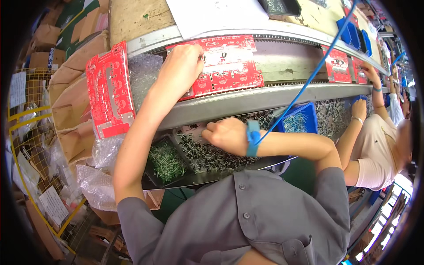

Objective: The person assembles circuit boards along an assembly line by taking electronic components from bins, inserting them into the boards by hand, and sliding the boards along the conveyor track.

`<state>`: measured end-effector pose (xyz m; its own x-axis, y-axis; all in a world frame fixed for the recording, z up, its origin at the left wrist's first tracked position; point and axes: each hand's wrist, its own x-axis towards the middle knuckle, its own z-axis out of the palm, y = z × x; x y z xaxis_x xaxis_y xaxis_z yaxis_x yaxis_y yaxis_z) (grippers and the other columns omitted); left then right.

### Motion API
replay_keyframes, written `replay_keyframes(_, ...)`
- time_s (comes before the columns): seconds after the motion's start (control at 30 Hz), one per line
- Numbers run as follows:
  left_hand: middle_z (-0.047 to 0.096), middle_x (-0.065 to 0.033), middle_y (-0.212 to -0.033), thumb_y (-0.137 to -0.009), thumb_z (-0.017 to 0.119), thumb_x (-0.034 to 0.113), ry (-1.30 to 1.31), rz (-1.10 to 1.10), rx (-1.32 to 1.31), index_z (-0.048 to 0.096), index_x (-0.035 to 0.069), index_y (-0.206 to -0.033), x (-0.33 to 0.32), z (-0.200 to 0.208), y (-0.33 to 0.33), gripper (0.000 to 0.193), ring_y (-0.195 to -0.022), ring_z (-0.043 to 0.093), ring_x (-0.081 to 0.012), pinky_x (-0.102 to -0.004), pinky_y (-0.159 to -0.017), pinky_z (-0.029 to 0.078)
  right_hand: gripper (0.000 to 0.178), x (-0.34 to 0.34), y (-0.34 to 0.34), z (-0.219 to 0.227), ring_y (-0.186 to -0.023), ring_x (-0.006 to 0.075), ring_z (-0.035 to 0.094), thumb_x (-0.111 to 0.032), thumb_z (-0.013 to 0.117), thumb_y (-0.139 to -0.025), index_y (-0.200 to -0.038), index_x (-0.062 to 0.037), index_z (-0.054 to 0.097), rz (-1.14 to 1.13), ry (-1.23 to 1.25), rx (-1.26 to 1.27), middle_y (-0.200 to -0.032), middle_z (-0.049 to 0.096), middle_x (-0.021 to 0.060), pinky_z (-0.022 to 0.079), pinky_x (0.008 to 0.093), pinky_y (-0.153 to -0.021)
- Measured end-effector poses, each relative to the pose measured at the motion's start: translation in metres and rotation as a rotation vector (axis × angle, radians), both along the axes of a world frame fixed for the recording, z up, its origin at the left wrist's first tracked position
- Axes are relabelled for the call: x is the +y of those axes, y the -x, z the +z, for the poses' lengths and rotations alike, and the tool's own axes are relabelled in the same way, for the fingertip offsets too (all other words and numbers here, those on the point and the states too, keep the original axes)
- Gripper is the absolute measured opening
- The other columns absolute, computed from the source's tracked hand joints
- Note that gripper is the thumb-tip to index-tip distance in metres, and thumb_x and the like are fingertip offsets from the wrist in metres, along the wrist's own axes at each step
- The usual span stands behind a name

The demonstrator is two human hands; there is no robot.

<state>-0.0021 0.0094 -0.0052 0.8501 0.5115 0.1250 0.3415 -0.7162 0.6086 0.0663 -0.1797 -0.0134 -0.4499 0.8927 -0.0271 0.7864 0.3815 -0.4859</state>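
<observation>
My left hand [183, 64] is over the left part of a red circuit board [234, 62] lying in the conveyor track. Its fingers are curled together at the board's surface, beside a small dark component; what they pinch, if anything, is hidden. My right hand [226, 136], with a blue strap and cord at the wrist, is closed above a tray of small black two-legged components [212, 159]. I cannot make out what its fingertips hold. A few dark parts stand on the board, among many bare holes and printed circles.
Another red board [112, 92] leans on bubble wrap [145, 70] at the left. A dark tray of greenish leaded parts [167, 161] and a blue bin [309, 115] flank the black components. Farther right, a co-worker's hand [358, 109] is near more boards [338, 65]. A blue cord [304, 86] crosses the track.
</observation>
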Motion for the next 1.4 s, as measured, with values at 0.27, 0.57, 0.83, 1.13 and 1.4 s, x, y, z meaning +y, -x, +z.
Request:
replay_keyframes(0.27,0.065,-0.0205,-0.085,-0.075,0.063,0.005,0.074,0.034,0.041,0.065,-0.003,-0.089,0.0,0.002,0.002,0.015,-0.082,0.064,-0.0359,-0.0431,-0.075,0.051,0.012,0.009,0.033,-0.027,-0.064,0.0244,0.065,-0.008,0.058,-0.071,-0.081,-0.0006,0.059,-0.051,-0.034,-0.093,-0.071,0.062,0.012,0.053,0.0347,-0.055)
replay_keyframes(0.57,0.066,-0.0199,-0.077,-0.078,0.061,0.002,0.019,0.004,0.037,0.062,-0.007,-0.095,0.003,-0.001,0.003,0.02,-0.072,0.067,-0.0284,-0.0349,-0.068,0.053,0.012,-0.002,0.024,-0.013,-0.071,0.0233,0.063,-0.011,0.06,-0.071,-0.08,-0.0028,0.058,-0.088,-0.081,-0.026,-0.074,0.058,0.0098,0.053,0.034,-0.059)
replay_keyframes(0.83,0.065,-0.0223,-0.08,-0.078,0.06,0.003,-0.115,-0.025,0.089,0.062,-0.007,-0.093,0.001,0.003,-0.002,0.019,-0.078,0.066,-0.0334,-0.0391,-0.073,0.052,0.016,-0.016,-0.014,0.025,-0.072,0.0308,0.059,-0.009,0.063,-0.074,-0.085,-0.0029,0.053,-0.142,0.066,0.216,-0.074,0.054,0.0117,0.049,0.0402,-0.064)
replay_keyframes(1.13,0.062,-0.0178,-0.085,-0.077,0.06,0.004,0.003,-0.134,-0.029,0.06,0.0,-0.088,-0.058,0.021,0.015,0.012,-0.079,0.063,-0.0369,-0.0446,-0.069,0.051,0.022,-0.015,-0.088,0.054,-0.078,0.0203,0.065,0.007,0.062,-0.076,-0.097,0.0011,0.066,-0.437,0.081,0.511,-0.085,0.066,0.0105,0.05,0.0298,-0.071)
replay_keyframes(1.4,0.061,-0.0169,-0.082,-0.07,0.059,-0.002,0.14,-0.592,0.318,0.059,-0.003,-0.081,-0.134,-0.008,0.032,0.011,-0.079,0.064,-0.0341,-0.0415,-0.068,0.052,0.02,0.01,-0.106,0.053,-0.075,0.0091,0.06,0.001,0.065,-0.08,-0.1,0.0021,0.067,-0.63,0.033,0.53,-0.087,0.067,0.0071,0.05,0.0235,-0.069)
